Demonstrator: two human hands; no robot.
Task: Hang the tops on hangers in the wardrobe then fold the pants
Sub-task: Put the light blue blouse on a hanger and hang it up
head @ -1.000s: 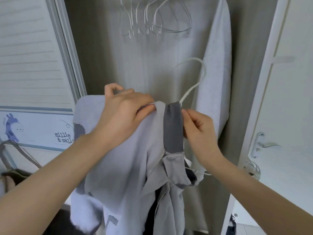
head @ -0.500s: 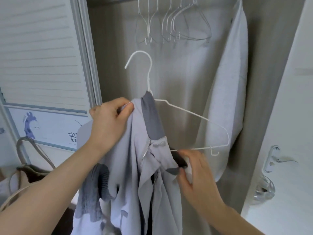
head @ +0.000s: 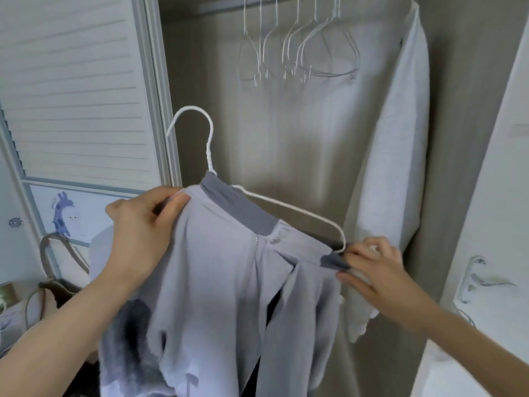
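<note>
Left hand: clamped on the jacket's left shoulder, fingers curled over the fabric.
Right hand: pinching the grey collar end at the hanger's right tip.
Jacket: half on the white hanger, held up before the open wardrobe.
Rail above: spare hangers.

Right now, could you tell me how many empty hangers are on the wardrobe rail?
About 5 empty hangers, bunched together on the rail at top centre, left of the hung grey top. They overlap, so the count is uncertain.

left hand gripping, right hand pinching
</note>
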